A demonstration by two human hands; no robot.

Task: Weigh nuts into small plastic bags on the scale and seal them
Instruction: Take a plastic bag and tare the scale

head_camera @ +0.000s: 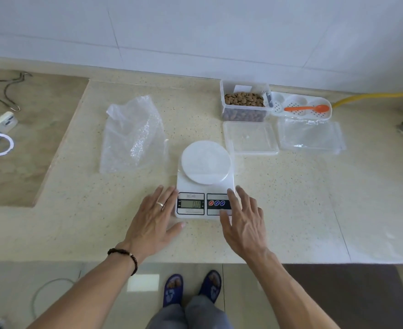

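Counter (290,210) | scale (205,186) display lit, digits unclear | hands (154,218) flank it

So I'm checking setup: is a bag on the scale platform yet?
No, the scale's round platform is bare; the plastic bags lie apart on the counter.

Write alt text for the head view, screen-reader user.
Two open hands, left hand and right hand, flank a white digital kitchen scale with a bare round platter on a speckled beige counter. Behind it to the right sit an open clear plastic tub of brown nuts, its lid and an orange plastic spoon; a crumpled clear plastic bag lies to the left.
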